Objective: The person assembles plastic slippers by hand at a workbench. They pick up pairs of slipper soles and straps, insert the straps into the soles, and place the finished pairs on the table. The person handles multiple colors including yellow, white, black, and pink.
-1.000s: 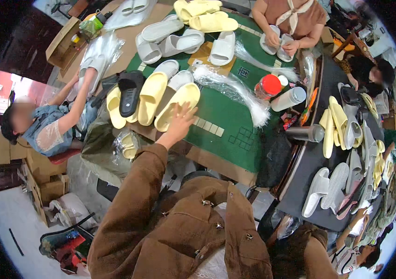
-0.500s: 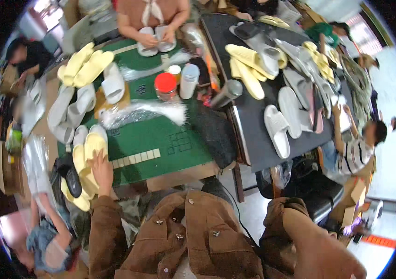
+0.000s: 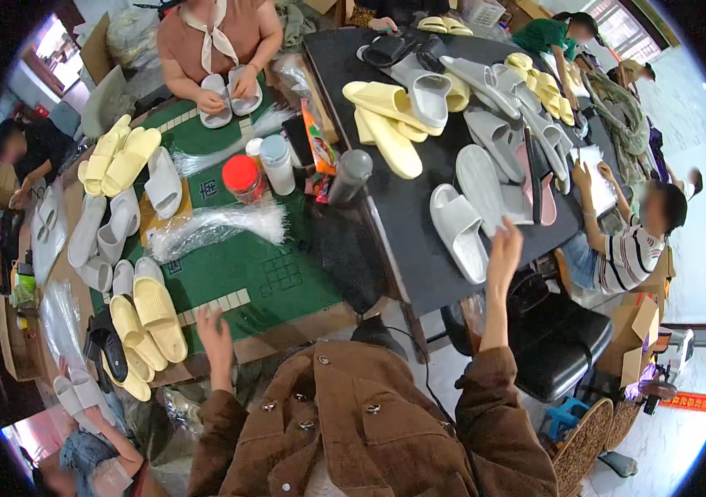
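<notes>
My left hand hovers with fingers apart over the front edge of the green-topped table. It holds nothing and sits just right of a pair of pale yellow slippers. My right hand is raised and open at the near edge of the black table, empty. It is close to a white slipper lying there. Both my arms are in brown jacket sleeves.
A bundle of clear plastic strips, a red-lidded jar and a grey bottle stand mid-table. Yellow slippers and several grey ones cover the black table. A person opposite holds grey slippers. Another person sits at right by a black chair.
My left hand has lifted off the yellow slippers and now hovers beside them. My right arm has come up and reached to the black table's edge. The view has swung right.
</notes>
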Tool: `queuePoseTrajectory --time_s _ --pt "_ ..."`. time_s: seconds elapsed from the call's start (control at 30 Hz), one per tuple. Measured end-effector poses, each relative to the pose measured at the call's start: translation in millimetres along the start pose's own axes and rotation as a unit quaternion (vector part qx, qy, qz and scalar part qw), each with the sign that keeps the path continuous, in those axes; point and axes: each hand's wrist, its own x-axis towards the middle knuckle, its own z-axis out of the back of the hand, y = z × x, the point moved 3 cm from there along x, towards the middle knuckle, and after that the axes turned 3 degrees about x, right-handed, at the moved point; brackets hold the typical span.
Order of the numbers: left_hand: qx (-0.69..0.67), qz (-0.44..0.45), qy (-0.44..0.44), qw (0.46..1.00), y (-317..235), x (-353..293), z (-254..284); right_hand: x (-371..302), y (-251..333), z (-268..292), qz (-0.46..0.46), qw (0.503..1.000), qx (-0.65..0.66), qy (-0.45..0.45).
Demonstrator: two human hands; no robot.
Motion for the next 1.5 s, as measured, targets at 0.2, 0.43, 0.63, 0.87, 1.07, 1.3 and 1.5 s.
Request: queuePoseTrajectory --time_s 0.2,0.43,0.63,0.87,1.07,1.3,1.5 --pt "-0.114 0.074 0.091 0.986 -96 -35 -36 104 -189 -13 0.0 0.988 -0.137 0.067" --pt "-0.126 0.068 0.069 0.987 -102 -58 -64 115 -168 -34 -0.038 0.903 -0.368 0.22" --pt "-0.126 0.038 0.152 0.98 -130 -36 -64 52 -136 -56 -0.018 0.965 -0.061 0.255" --pt "-0.166 -0.114 0.199 0.959 -146 -6 -72 -37 -85 -74 0.0 0.977 -0.095 0.192" --pt "-0.187 -0.268 0.276 0.904 -230 14 -98 -33 -48 -52 0.117 0.965 -0.221 0.084" --pt "-0.068 -0.279 0.257 0.923 -298 14 -163 -63 -93 -72 0.069 0.975 -0.147 0.154" --pt "-0.101 -0.287 0.218 0.927 -303 18 -183 -48 -91 -37 -0.221 0.94 0.189 0.179"
